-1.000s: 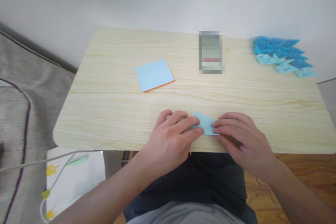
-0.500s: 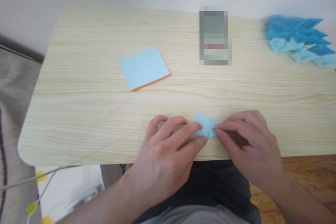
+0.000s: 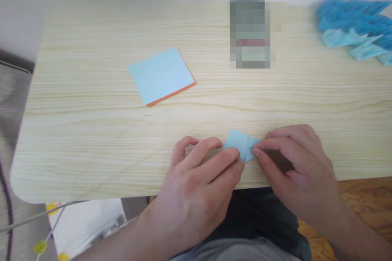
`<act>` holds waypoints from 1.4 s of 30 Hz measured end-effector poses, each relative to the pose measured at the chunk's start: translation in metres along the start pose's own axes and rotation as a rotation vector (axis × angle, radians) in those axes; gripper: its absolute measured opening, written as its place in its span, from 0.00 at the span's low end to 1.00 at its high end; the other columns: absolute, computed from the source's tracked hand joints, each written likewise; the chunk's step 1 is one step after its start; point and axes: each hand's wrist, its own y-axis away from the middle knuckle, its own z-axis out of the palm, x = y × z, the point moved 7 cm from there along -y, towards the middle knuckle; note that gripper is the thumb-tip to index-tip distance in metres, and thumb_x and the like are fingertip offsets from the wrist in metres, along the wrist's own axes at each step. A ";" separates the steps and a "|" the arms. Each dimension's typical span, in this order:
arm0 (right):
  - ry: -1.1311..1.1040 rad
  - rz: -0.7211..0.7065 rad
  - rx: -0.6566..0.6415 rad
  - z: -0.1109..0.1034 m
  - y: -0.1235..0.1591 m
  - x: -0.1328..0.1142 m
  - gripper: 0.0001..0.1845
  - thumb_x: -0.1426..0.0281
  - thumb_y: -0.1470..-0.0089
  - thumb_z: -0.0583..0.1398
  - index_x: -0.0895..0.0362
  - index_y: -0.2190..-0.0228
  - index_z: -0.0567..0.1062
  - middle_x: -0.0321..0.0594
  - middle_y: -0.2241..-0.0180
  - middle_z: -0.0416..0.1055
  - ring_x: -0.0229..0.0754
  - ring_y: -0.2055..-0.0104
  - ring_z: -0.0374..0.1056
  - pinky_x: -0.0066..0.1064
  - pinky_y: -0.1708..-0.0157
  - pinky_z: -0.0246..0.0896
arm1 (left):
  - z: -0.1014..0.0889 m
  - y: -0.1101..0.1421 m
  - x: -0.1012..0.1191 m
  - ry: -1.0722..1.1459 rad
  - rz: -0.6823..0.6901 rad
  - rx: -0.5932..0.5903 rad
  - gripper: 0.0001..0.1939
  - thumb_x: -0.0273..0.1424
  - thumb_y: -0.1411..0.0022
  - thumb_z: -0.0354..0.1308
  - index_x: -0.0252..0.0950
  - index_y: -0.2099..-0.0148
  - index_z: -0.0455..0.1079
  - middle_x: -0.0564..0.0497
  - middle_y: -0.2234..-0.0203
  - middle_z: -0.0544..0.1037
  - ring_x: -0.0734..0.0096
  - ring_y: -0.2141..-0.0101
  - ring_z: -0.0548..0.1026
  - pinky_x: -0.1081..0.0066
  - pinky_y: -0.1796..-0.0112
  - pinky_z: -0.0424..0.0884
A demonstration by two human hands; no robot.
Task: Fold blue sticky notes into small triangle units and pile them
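A small light-blue piece of folded paper [image 3: 238, 142] lies near the table's front edge, between my hands. My left hand [image 3: 200, 181] grips its left and lower edge with thumb and index finger, the other fingers bent on the tabletop. At the paper's right end, the thumb and index finger of my right hand [image 3: 298, 167] pinch a narrow folded flap. The tip of that flap is partly hidden behind my right fingers. A crease runs between the squarish left part and the pointed right part.
A stack of square paper [image 3: 161, 76], light blue on top with an orange edge, lies left of centre. A pixelated dark rectangular object [image 3: 250, 30] is at the back. Several blue folded paper pieces [image 3: 352, 24] sit at the far right. A cable [image 3: 33, 221] hangs by the table's front-left corner.
The whole view has shifted slightly, with the far objects nearer the top. Both hands keep their hold on the folded paper, and the left index finger sits slightly lower on it.
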 end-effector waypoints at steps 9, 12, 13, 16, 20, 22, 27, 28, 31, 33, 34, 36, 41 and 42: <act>0.001 0.036 -0.017 0.004 0.000 0.004 0.03 0.66 0.42 0.66 0.52 0.66 0.77 0.40 0.65 0.75 0.50 0.58 0.68 0.47 0.56 0.60 | 0.000 0.004 0.002 -0.025 0.002 0.015 0.14 0.27 0.33 0.62 0.45 0.47 0.77 0.56 0.51 0.82 0.59 0.49 0.73 0.52 0.48 0.59; -0.006 0.038 -0.018 0.004 0.000 0.004 0.04 0.66 0.42 0.66 0.52 0.66 0.77 0.40 0.65 0.75 0.50 0.58 0.68 0.47 0.56 0.59 | 0.001 0.005 0.003 -0.027 -0.013 0.036 0.14 0.27 0.34 0.62 0.44 0.48 0.78 0.55 0.53 0.83 0.59 0.50 0.73 0.51 0.48 0.59; -0.007 0.041 -0.021 0.004 0.000 0.004 0.04 0.67 0.42 0.66 0.52 0.66 0.77 0.39 0.65 0.75 0.49 0.58 0.68 0.46 0.57 0.59 | 0.002 0.005 0.004 -0.029 -0.018 0.039 0.14 0.27 0.34 0.62 0.44 0.47 0.77 0.55 0.54 0.83 0.59 0.51 0.73 0.51 0.48 0.60; -0.009 0.042 -0.020 0.004 -0.001 0.004 0.04 0.66 0.43 0.66 0.52 0.66 0.77 0.39 0.65 0.75 0.49 0.59 0.68 0.46 0.57 0.59 | 0.004 0.006 0.006 -0.033 -0.024 0.035 0.16 0.28 0.34 0.62 0.44 0.45 0.76 0.55 0.54 0.83 0.59 0.51 0.73 0.51 0.49 0.60; -0.006 0.044 -0.016 0.004 -0.002 0.004 0.04 0.66 0.43 0.67 0.51 0.67 0.76 0.38 0.66 0.75 0.49 0.59 0.68 0.45 0.56 0.59 | 0.004 0.006 0.006 -0.046 -0.022 0.025 0.16 0.30 0.33 0.62 0.45 0.44 0.76 0.55 0.53 0.83 0.59 0.51 0.73 0.51 0.49 0.58; -0.002 0.051 -0.018 0.005 -0.002 0.004 0.04 0.66 0.43 0.66 0.51 0.67 0.76 0.38 0.66 0.75 0.49 0.59 0.68 0.46 0.56 0.59 | 0.004 0.006 0.005 -0.049 -0.025 0.009 0.16 0.30 0.33 0.61 0.46 0.44 0.76 0.55 0.53 0.82 0.59 0.51 0.73 0.51 0.49 0.58; 0.015 0.059 -0.001 0.004 -0.002 0.003 0.05 0.66 0.43 0.66 0.52 0.67 0.76 0.39 0.66 0.75 0.49 0.59 0.69 0.46 0.56 0.60 | 0.004 0.007 0.005 -0.058 -0.013 -0.002 0.16 0.30 0.32 0.61 0.46 0.44 0.76 0.55 0.52 0.82 0.59 0.50 0.73 0.51 0.48 0.57; 0.018 0.061 0.003 0.004 -0.002 0.003 0.05 0.66 0.43 0.66 0.52 0.67 0.76 0.39 0.66 0.75 0.49 0.59 0.69 0.46 0.56 0.60 | 0.004 0.007 0.005 -0.060 -0.013 -0.001 0.16 0.30 0.32 0.61 0.46 0.44 0.76 0.55 0.52 0.82 0.59 0.50 0.73 0.51 0.48 0.57; 0.015 0.065 0.005 0.004 -0.003 0.003 0.05 0.66 0.43 0.66 0.52 0.67 0.75 0.39 0.66 0.74 0.48 0.60 0.68 0.45 0.57 0.60 | 0.005 0.007 0.005 -0.063 -0.015 -0.007 0.16 0.30 0.33 0.61 0.47 0.44 0.76 0.56 0.52 0.82 0.59 0.50 0.73 0.50 0.48 0.58; 0.015 0.066 0.006 0.004 -0.003 0.003 0.05 0.67 0.43 0.66 0.52 0.68 0.75 0.39 0.66 0.74 0.48 0.60 0.68 0.45 0.58 0.59 | 0.005 0.008 0.005 -0.066 -0.014 -0.008 0.17 0.30 0.33 0.61 0.47 0.43 0.76 0.56 0.52 0.82 0.59 0.50 0.73 0.50 0.48 0.58; 0.017 0.065 0.008 0.004 -0.003 0.003 0.05 0.67 0.43 0.66 0.52 0.68 0.75 0.39 0.66 0.74 0.48 0.60 0.68 0.45 0.58 0.59 | 0.005 0.008 0.005 -0.066 -0.013 -0.010 0.17 0.30 0.32 0.61 0.47 0.43 0.76 0.56 0.51 0.82 0.59 0.50 0.73 0.50 0.48 0.58; 0.022 0.074 0.017 0.004 -0.002 0.004 0.06 0.66 0.44 0.66 0.52 0.67 0.74 0.39 0.66 0.73 0.48 0.61 0.68 0.44 0.58 0.59 | 0.005 0.008 0.005 -0.065 -0.011 -0.011 0.17 0.30 0.32 0.61 0.47 0.43 0.76 0.56 0.51 0.82 0.59 0.49 0.73 0.50 0.48 0.58; -0.013 0.121 0.039 0.001 0.000 0.006 0.13 0.67 0.43 0.66 0.52 0.56 0.73 0.39 0.64 0.73 0.47 0.59 0.69 0.44 0.56 0.60 | 0.004 0.007 0.005 -0.062 -0.015 -0.009 0.17 0.30 0.33 0.62 0.46 0.43 0.76 0.55 0.51 0.82 0.60 0.50 0.73 0.50 0.48 0.59; -0.019 0.116 0.034 0.001 0.001 0.006 0.13 0.67 0.42 0.66 0.52 0.55 0.73 0.39 0.63 0.73 0.47 0.59 0.69 0.44 0.56 0.60 | 0.004 0.007 0.005 -0.060 -0.018 -0.010 0.17 0.30 0.33 0.62 0.46 0.43 0.76 0.55 0.52 0.82 0.60 0.50 0.73 0.50 0.48 0.59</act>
